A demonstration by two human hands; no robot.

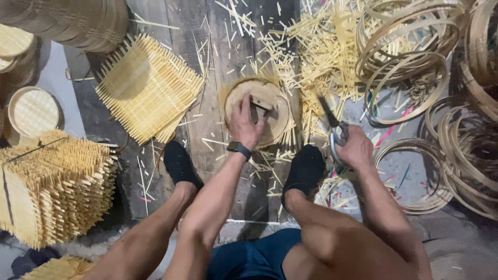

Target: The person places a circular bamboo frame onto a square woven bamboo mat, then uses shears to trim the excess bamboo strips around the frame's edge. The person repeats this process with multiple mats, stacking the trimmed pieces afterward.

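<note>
Pressing down on a round wooden disc (258, 111), the left hand (245, 124) lies fingers spread flat over its top, not clenched, a dark smartwatch (239, 149) on the wrist. The disc sits on a woven bamboo mat piece (287, 127) whose strip ends stick out around its edge, all of it on the dark plank floor (218, 62) just ahead of the person's two black-socked feet (306, 166). The right hand (356, 148) is closed around the metal handles of a pair of shears (334, 127) — blades pointing up and away, just right of the disc, not touching it as far as the view shows. Cut bamboo slivers (316, 46) litter the floor thickly above and right of the disc. Left of it lies a square woven bamboo mat (148, 85) with frayed edges; a tall stack of the same mats (52, 189) stands at the left edge. Round finished woven lids (32, 111) sit far left, and stacked steamer baskets (78, 21) at top left. Loose bamboo hoops (410, 57) pile up at right — more of them along the right edge.
</note>
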